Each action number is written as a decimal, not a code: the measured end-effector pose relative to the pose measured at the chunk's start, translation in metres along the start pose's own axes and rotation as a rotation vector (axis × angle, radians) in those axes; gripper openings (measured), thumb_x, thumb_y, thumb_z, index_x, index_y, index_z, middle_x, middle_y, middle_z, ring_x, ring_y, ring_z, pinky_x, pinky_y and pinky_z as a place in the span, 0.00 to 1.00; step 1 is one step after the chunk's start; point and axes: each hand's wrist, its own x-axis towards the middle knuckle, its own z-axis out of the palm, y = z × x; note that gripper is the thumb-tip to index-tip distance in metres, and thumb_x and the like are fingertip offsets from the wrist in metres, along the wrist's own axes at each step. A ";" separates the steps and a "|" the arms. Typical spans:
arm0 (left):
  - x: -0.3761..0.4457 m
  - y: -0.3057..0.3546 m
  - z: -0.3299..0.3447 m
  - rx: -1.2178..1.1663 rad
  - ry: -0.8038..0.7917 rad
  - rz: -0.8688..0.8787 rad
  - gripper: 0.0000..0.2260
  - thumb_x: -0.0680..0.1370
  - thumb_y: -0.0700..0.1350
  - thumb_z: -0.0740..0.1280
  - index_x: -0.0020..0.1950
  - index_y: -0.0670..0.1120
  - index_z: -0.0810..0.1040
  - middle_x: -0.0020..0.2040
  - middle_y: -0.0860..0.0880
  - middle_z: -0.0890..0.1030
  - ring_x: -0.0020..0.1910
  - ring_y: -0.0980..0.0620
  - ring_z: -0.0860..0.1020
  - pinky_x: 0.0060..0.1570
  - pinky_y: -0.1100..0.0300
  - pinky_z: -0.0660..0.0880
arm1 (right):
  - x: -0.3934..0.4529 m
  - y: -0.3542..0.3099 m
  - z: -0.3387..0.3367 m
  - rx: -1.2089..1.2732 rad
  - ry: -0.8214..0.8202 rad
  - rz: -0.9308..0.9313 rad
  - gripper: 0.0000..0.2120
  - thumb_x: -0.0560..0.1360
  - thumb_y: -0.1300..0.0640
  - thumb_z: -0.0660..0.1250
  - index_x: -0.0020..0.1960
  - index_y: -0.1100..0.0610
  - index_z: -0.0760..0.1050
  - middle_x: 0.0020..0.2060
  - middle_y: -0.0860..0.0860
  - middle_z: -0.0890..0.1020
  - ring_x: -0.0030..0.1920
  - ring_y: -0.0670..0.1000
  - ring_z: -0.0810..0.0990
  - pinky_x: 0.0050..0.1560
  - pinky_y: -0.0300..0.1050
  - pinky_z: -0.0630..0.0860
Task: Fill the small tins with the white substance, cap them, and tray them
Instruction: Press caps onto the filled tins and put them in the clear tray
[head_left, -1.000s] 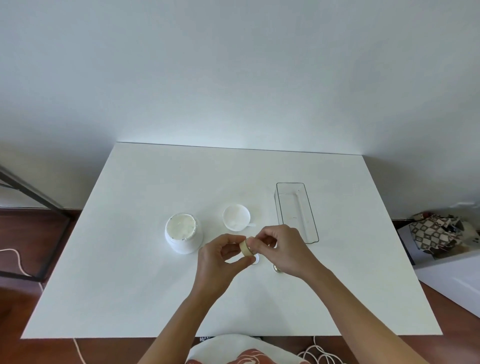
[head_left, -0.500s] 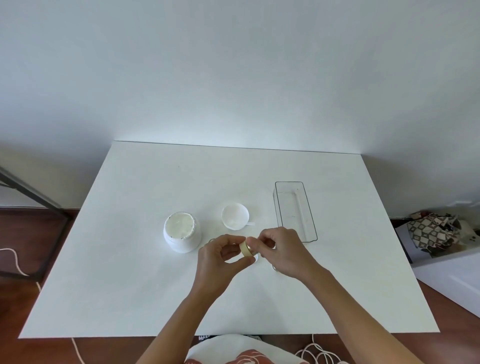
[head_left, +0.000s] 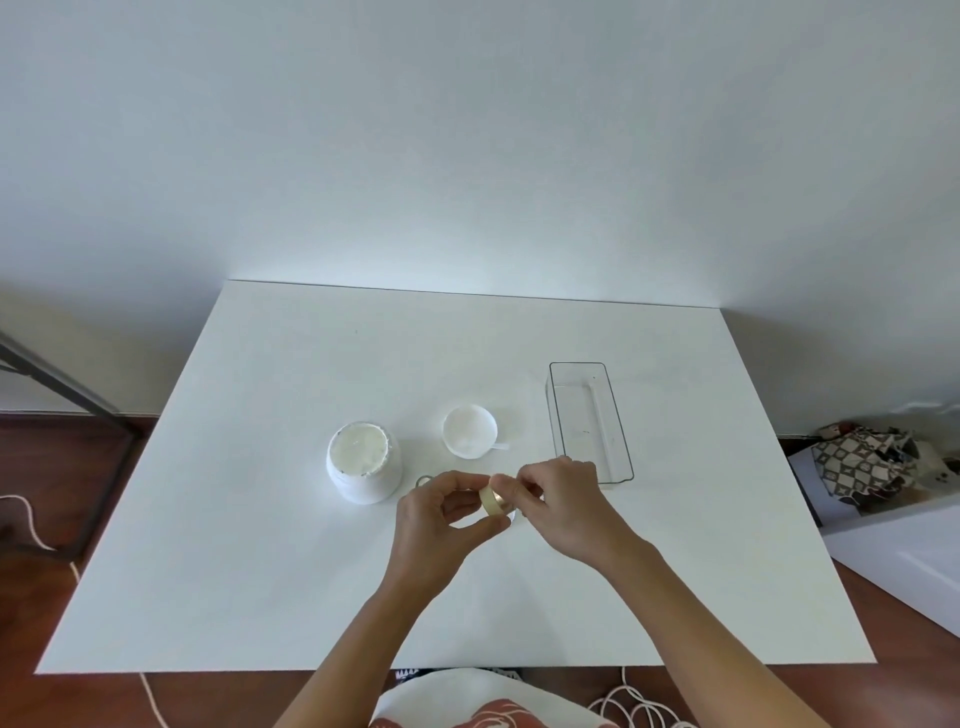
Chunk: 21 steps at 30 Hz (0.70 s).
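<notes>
Tin (head_left: 493, 502), small and gold, was held tilted above the worktop (head_left: 249, 571) at centre, pinched by the left hand (head_left: 441, 525) from 9 o'clock and by the right hand (head_left: 561, 506) from 3. The open white tub (head_left: 363, 467) stood near at 10 o'clock and its lid (head_left: 470, 431) at 12. The clear tray (head_left: 589, 421) lay lengthwise at 1 o'clock, nearer the right hand, with nothing between.

The right hand (head_left: 558, 501) is covering one side of the small gold tin (head_left: 492, 501). Fingers are hiding what is inside it.
</notes>
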 end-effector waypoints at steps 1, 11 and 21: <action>0.000 0.000 0.000 -0.001 0.003 -0.003 0.16 0.67 0.34 0.81 0.51 0.44 0.84 0.47 0.49 0.88 0.48 0.52 0.87 0.56 0.57 0.81 | 0.000 0.001 -0.001 -0.005 -0.004 -0.003 0.19 0.75 0.36 0.59 0.43 0.49 0.80 0.35 0.42 0.81 0.46 0.48 0.76 0.61 0.49 0.66; 0.002 -0.004 0.000 0.016 -0.005 0.014 0.16 0.66 0.34 0.81 0.51 0.44 0.84 0.47 0.50 0.88 0.49 0.53 0.87 0.56 0.58 0.81 | 0.000 0.001 -0.001 0.070 -0.042 0.036 0.21 0.76 0.38 0.60 0.44 0.53 0.80 0.38 0.47 0.83 0.46 0.48 0.80 0.60 0.53 0.71; 0.004 -0.010 0.000 0.003 0.020 -0.007 0.18 0.65 0.35 0.82 0.53 0.44 0.84 0.46 0.50 0.88 0.49 0.52 0.87 0.58 0.53 0.81 | -0.002 0.009 0.002 0.193 -0.068 0.022 0.08 0.74 0.46 0.69 0.50 0.47 0.79 0.43 0.40 0.82 0.49 0.41 0.76 0.58 0.44 0.72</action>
